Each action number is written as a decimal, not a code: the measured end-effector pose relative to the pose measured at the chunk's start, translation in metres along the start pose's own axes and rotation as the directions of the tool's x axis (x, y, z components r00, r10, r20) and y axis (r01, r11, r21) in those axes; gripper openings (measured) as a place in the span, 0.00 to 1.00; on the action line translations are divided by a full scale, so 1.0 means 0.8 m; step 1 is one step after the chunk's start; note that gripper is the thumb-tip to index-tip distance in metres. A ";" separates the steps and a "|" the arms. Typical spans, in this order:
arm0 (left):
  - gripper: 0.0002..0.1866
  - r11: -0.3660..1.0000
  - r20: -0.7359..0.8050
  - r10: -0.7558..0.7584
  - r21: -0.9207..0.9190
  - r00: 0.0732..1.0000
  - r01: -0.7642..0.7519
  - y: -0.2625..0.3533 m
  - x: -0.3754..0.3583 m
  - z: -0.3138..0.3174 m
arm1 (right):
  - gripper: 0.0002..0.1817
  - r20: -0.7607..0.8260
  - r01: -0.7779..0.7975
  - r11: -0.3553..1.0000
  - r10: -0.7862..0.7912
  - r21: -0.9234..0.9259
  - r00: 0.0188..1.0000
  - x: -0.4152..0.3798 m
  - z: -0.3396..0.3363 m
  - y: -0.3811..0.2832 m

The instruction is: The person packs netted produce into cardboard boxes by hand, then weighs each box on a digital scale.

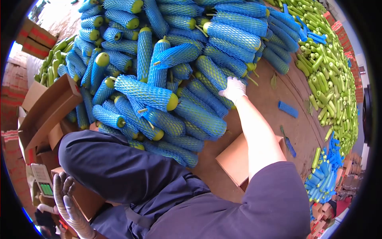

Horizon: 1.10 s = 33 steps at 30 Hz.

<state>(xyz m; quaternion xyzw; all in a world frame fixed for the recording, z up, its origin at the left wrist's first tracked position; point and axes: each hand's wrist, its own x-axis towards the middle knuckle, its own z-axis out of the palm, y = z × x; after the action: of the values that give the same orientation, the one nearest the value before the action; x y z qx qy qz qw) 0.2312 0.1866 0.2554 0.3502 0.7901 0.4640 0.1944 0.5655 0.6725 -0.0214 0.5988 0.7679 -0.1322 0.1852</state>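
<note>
A large heap of long green gourds in blue foam netting [147,93] fills the upper middle. My right hand [234,89], in a whitish glove, reaches to the heap's right edge and touches a netted gourd [211,71]; its fingers are partly bent, and whether they grip it is unclear. My left hand [68,203], in a grey glove, is raised at the lower left beside a cardboard box [85,199], its fingers apart and nothing in it. A white device with a green display [43,180] stands just above that hand.
An open carton [49,107] stands at the left, another box [234,159] below my right forearm. Bare gourds [330,83] are piled at the right. A loose blue net [288,108] lies on the brown floor [274,93]. Part of another person [45,219] shows at the lower left.
</note>
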 end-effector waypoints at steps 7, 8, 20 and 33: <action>0.32 0.999 -0.004 -0.043 0.030 0.999 0.044 -0.020 0.004 -0.019 | 0.44 0.184 -0.193 0.580 0.075 0.791 0.980 -0.026 0.042 -0.010; 0.32 0.999 -0.003 -0.041 0.033 0.999 0.041 -0.019 0.004 -0.020 | 0.44 0.184 -0.193 0.577 0.074 0.794 0.980 -0.030 0.051 -0.009; 0.35 0.999 -0.148 -0.041 -0.031 0.988 0.037 -0.038 -0.003 -0.084 | 0.38 -0.525 0.314 0.578 0.242 0.753 0.816 0.020 -0.036 0.034; 0.29 0.993 -0.128 -0.116 -0.026 0.985 0.113 -0.104 -0.051 -0.198 | 0.48 -0.487 0.209 0.875 0.035 0.437 0.873 0.114 -0.095 0.099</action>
<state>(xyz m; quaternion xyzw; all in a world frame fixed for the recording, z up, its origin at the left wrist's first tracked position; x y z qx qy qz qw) 0.1281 0.0350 0.2604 0.2715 0.8154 0.4813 0.1724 0.6132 0.8038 0.0077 0.6030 0.7600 -0.1726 -0.1701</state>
